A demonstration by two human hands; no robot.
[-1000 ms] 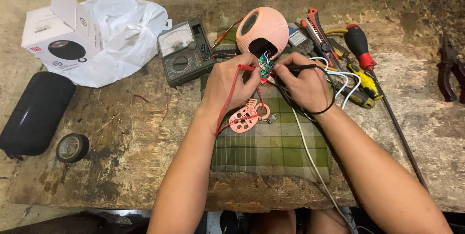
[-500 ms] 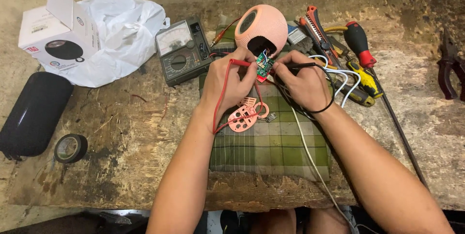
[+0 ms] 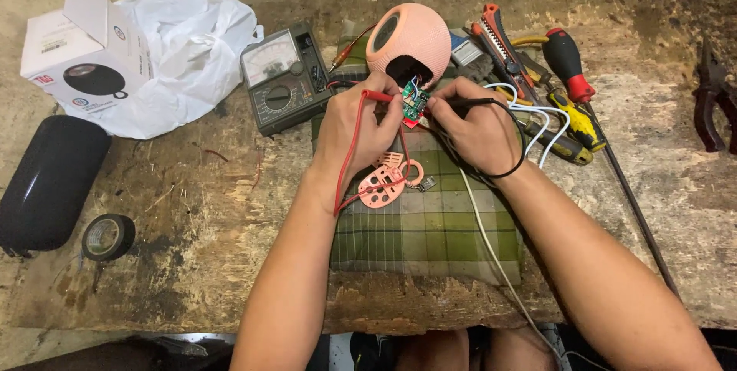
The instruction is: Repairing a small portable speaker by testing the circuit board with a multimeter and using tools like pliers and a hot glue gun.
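Green circuit board (image 3: pixel 414 104): one, probed by two leads. Left hand (image 3: pixel 359 129) grip closed on red probe (image 3: pixel 378 96); right hand (image 3: pixel 474 127) grip closed on black probe (image 3: pixel 470 101). One analog multimeter (image 3: pixel 282 79) on table (image 3: pixel 192 210).

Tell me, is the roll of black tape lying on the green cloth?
No, the tape lies on the bare wooden bench, left of the cloth and apart from it.

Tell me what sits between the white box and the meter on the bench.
In the head view, a crumpled white plastic bag lies between the white box and the meter, reaching under the box.
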